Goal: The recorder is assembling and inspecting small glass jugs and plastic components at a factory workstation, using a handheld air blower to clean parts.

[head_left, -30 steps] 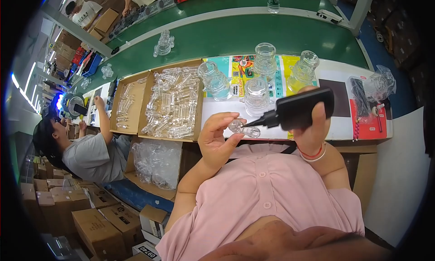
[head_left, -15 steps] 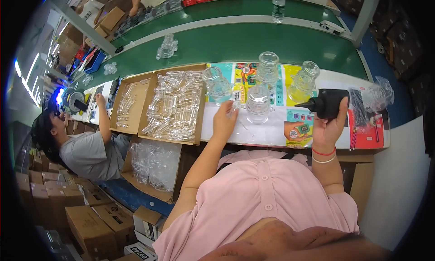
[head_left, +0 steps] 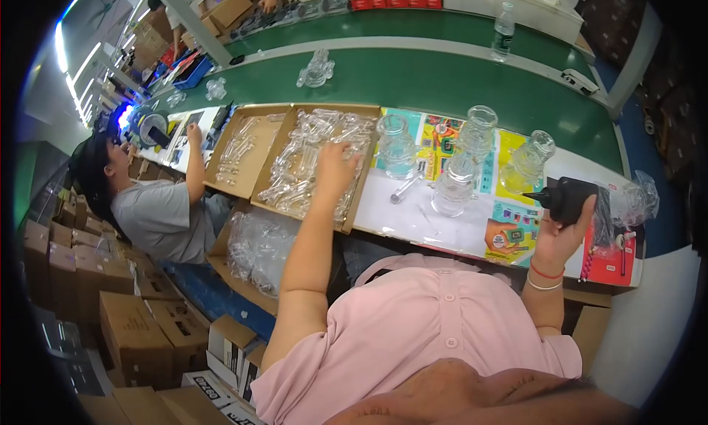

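L hand (head_left: 336, 168) is over the cardboard tray (head_left: 363, 175) of clear tubes (head_left: 318, 124); view's too poor to say if it grips one. R hand (head_left: 558, 242) holds a black squeeze btl (head_left: 570, 202) w/ pointed nozzle (head_left: 535, 197) facing left. Betw. hands, 4 clear vessels (head_left: 398, 149) stand on the printed mat (head_left: 402, 217); 1 loose tube (head_left: 405, 189) lies left of the nearest one. 2nd tray (head_left: 257, 156), fewer tubes, sits just left of the 1st. Far side: green bench (head_left: 413, 85) & water btl (head_left: 503, 35). Left: co-worker (head_left: 156, 220), grey tee.

1 head-height fisheye view, steeply downward
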Action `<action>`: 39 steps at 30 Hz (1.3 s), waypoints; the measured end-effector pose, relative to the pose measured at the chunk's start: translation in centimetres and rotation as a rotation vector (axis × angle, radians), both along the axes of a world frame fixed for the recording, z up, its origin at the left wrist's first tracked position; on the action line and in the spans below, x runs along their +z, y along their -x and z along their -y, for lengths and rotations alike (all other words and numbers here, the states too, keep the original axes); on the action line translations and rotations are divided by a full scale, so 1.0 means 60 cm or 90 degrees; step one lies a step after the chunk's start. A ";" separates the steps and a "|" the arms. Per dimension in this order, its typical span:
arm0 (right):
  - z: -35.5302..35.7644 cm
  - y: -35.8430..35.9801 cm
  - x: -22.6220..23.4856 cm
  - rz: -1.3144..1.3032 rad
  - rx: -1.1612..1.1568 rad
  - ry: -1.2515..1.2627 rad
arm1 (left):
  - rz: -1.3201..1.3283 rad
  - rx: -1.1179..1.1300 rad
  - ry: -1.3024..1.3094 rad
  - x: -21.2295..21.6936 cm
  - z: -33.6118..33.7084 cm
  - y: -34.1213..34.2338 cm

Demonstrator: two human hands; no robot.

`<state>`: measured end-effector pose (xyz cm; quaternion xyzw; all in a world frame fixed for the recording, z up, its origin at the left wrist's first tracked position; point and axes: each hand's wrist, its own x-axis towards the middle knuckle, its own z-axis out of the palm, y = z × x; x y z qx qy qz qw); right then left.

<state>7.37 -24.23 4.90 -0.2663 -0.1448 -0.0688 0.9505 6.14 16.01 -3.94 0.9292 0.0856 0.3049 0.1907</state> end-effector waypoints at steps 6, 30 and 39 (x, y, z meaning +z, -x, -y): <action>-0.032 0.003 0.026 -0.236 -0.163 -0.009 | -0.196 -0.010 0.139 -0.029 -0.043 -0.037; -0.065 0.044 0.057 -0.025 -0.090 0.105 | -0.051 -0.471 0.897 0.155 0.246 0.134; -0.075 0.073 0.053 0.261 -0.191 0.454 | 0.017 -0.482 0.731 0.141 0.257 0.146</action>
